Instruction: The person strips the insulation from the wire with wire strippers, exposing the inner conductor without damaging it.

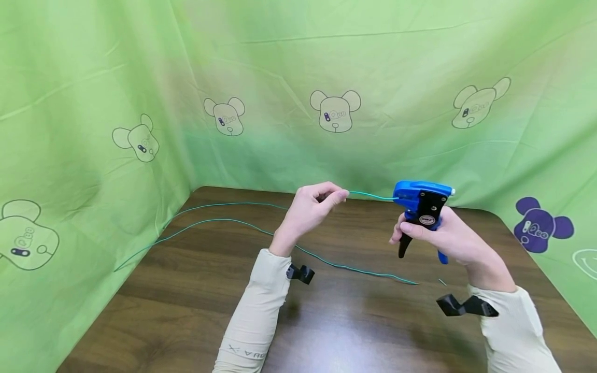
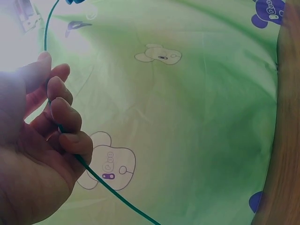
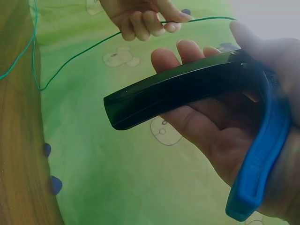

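In the head view my left hand [image 1: 309, 210] pinches a thin green wire [image 1: 368, 195] between thumb and forefinger. The left wrist view shows the wire [image 2: 115, 191] running on across the curled fingers and out below them. My right hand [image 1: 459, 239] grips a pistol-shaped wire stripper [image 1: 430, 203] with a blue head, held above the table. The wire reaches the stripper's left-facing nose; whether it sits inside the jaws is too small to tell. From the right wrist, the black handle [image 3: 168, 89] and blue handle [image 3: 260, 154] stand spread apart.
The rest of the wire loops over the brown wooden table [image 1: 186, 300] and past its left edge, with one end lying at centre right. A tiny offcut [image 1: 442, 282] lies near that end. Green printed cloth [image 1: 280, 52] hangs around the back and sides.
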{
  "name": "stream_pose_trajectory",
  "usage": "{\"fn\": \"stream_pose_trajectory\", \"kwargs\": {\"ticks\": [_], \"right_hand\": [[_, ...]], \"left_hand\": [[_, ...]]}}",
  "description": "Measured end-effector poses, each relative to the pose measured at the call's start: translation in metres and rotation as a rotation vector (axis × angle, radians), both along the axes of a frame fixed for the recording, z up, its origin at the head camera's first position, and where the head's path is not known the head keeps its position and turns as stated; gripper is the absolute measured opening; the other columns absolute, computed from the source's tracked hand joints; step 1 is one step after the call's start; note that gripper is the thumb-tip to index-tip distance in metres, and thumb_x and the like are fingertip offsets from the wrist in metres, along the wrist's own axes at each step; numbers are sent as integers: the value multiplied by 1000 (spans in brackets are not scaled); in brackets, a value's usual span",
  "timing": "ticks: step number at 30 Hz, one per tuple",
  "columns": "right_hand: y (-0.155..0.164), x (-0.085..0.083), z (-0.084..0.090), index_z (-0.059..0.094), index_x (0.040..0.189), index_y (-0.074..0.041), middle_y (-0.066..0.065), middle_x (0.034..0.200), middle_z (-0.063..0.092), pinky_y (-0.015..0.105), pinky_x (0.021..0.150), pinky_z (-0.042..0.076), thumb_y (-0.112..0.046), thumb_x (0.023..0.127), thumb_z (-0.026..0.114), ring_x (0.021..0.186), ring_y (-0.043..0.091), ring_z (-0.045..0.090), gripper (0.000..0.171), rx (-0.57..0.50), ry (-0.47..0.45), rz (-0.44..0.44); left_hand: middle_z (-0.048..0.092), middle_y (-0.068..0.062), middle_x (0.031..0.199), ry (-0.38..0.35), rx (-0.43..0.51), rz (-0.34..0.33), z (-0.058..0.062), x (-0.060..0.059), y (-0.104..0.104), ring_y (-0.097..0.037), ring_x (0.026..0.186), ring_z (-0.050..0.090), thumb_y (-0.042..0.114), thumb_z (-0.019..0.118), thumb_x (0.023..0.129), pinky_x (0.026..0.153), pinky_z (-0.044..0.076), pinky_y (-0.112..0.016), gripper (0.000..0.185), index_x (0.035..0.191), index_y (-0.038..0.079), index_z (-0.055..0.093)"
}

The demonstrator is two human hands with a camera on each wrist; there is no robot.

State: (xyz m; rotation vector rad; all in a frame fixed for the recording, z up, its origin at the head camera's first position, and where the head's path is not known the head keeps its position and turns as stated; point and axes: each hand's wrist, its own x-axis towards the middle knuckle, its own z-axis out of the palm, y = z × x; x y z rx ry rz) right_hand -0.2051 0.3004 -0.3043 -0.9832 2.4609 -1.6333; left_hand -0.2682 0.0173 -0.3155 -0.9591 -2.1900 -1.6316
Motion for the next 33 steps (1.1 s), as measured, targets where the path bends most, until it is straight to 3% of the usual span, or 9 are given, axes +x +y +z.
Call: {"fn": "stream_pose_trajectory", "kwargs": {"ticks": [18, 33], "right_hand": [[-4, 2, 1, 59, 99, 2, 13, 86, 73, 24, 83, 53, 3, 98, 51, 85, 27, 73, 8, 33, -2, -5], [-5, -2, -1, 63, 99, 3, 12, 84, 73, 23, 86, 52, 4, 99, 48, 83, 28, 73, 14, 31, -21, 40]], "left_hand": [[47, 4, 62, -18, 0, -7, -1, 1, 1, -9, 58, 41, 36, 64, 95, 56, 35, -21, 22, 85, 18, 72], [52, 6, 64, -4, -40, -5, -1, 0, 1, -7, 59, 39, 36, 63, 96, 56, 34, -21, 23, 84, 18, 71]]}}
